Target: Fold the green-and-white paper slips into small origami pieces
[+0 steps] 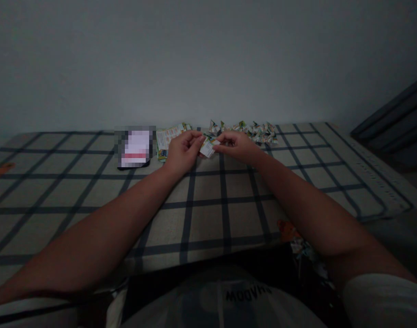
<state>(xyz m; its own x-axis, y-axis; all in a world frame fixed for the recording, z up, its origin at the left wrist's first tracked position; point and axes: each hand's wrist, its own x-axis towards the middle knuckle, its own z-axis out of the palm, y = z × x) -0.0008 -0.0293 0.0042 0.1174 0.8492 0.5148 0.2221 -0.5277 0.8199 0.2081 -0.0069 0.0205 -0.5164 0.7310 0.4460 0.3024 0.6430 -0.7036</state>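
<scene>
So our left hand (183,152) and right hand (240,145) are both pinching a small printed paper (207,147), just right of the paper stack (167,136). We've got folded pieces (259,132) farther right of it.

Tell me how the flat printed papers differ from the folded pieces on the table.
The flat papers overlap in a pile; the folded pieces form a jagged cluster. Each flat paper looks larger than each folded piece. The flat papers lie level, while some folded pieces have points sticking up. Both are multicoloured.
</scene>
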